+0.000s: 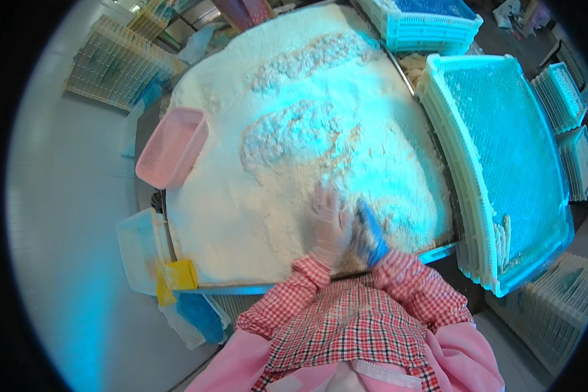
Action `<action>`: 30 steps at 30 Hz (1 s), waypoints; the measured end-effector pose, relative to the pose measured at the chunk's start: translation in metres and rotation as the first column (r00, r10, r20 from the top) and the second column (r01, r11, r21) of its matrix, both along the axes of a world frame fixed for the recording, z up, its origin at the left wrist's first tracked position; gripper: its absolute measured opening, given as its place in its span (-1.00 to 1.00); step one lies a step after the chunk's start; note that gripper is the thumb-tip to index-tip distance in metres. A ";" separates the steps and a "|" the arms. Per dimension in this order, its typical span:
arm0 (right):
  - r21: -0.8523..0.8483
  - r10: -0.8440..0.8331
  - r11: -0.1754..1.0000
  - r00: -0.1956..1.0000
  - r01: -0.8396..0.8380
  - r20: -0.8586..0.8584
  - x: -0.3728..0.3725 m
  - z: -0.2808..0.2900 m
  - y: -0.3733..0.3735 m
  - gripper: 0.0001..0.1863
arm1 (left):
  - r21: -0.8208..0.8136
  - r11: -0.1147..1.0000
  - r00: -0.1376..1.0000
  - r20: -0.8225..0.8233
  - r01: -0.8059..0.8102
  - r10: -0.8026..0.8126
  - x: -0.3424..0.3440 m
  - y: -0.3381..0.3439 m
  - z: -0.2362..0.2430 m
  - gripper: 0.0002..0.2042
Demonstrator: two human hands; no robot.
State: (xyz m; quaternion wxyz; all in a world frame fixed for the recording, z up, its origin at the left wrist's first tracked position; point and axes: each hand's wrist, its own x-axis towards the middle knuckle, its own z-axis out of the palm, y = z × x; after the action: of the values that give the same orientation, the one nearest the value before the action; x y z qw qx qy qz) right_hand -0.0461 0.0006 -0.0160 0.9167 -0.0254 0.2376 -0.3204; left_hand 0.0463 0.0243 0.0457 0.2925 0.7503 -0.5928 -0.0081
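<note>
Your left hand (pixel 331 225) is open over the flour (pixel 212 225); whether your blurred right hand (pixel 370 234) grips anything, I can't tell. The tray (pixel 522 150) stands at your right, probably for reach; lumps (pixel 287 134) lie ahead in flour, likely to prevent sticking.

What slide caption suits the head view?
Clear-gloved left hand and blurred, bluish right hand at loose white powder; pink rectangular plastic basket leftward.

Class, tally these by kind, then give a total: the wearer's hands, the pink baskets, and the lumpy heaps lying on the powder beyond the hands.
Hands: 2 (left hand, right hand)
Pink basket: 1
Lumpy heaps: 2 (nearer heap, farther heap)
Total: 5
</note>
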 end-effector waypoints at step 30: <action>-0.015 -0.066 0.998 0.995 0.067 0.076 -0.051 0.004 -0.046 -0.53 | 0.244 0.967 0.969 -0.209 -0.077 0.129 0.093 -0.063 -0.075 -0.65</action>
State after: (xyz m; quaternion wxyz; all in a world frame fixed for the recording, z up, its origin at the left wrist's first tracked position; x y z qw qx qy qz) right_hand -0.0967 -0.0455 -0.0120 0.9135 -0.0135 0.2008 -0.3536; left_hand 0.1393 -0.0383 -0.0294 0.2668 0.8038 -0.5110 -0.1467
